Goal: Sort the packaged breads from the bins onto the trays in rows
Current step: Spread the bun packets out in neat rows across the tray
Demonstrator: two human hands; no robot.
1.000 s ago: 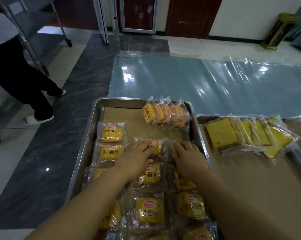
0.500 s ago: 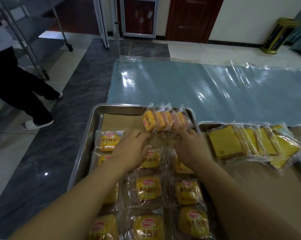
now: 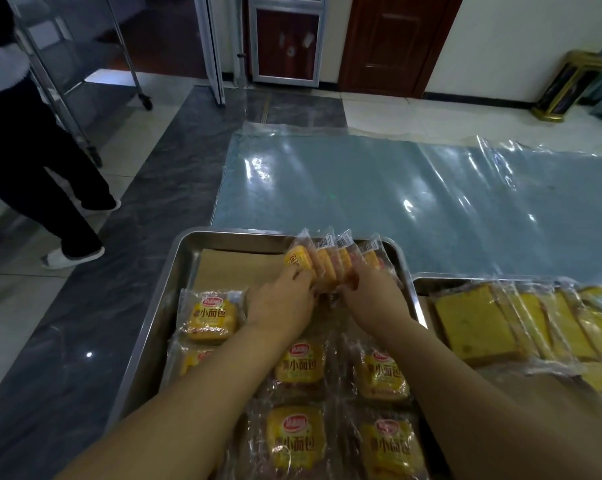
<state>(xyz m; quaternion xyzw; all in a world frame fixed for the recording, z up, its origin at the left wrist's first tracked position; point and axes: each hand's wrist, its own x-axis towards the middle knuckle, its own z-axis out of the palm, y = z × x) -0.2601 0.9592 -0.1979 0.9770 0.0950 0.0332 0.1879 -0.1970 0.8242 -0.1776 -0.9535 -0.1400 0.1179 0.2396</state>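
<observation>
A steel tray [image 3: 161,299] lined with brown paper holds rows of flat yellow packaged small breads [image 3: 208,315]. At its far end a stack of upright bread packs [image 3: 330,258] leans on edge. My left hand [image 3: 282,304] grips the left end of that stack. My right hand [image 3: 374,297] grips its right side. A second tray [image 3: 419,284] to the right carries overlapping packaged yellow cake slices [image 3: 476,327].
A clear plastic sheet [image 3: 414,199] covers the floor beyond the trays. A person in dark trousers [image 3: 26,168] walks at the left beside a wheeled metal rack [image 3: 85,81]. Doors [image 3: 393,43] and a gold stand [image 3: 566,88] are at the back wall.
Both hands moved from the flat packs in the middle of the tray forward to the upright stack at the far end and took hold of it.
</observation>
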